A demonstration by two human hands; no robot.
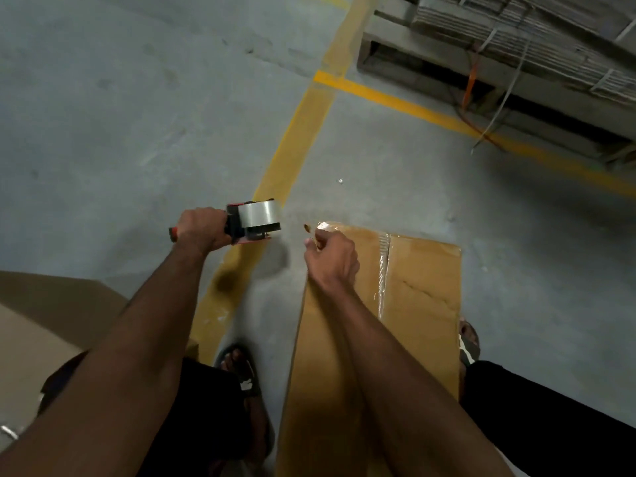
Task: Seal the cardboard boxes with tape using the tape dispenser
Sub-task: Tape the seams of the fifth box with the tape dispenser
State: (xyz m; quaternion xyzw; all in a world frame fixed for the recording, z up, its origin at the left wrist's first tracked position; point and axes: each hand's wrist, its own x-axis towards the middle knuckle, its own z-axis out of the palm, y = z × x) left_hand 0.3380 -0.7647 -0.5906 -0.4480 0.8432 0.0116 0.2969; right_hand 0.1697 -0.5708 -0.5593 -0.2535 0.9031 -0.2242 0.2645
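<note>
A brown cardboard box (420,304) stands on the floor between my feet, with a strip of clear tape running along its top seam. My left hand (201,228) grips the handle of a red and black tape dispenser (256,222) holding a roll of clear tape, raised above the floor to the left of the box. My right hand (332,258) is at the far left corner of the box top, its fingers curled and pinching the loose end of clear tape (327,226) there. My right forearm covers part of the box's left side.
Another cardboard box (51,311) sits at the lower left. Yellow lines (292,146) cross the grey concrete floor. A pallet stacked with strapped flat cardboard (516,46) stands at the far right. My sandalled feet (241,370) flank the box.
</note>
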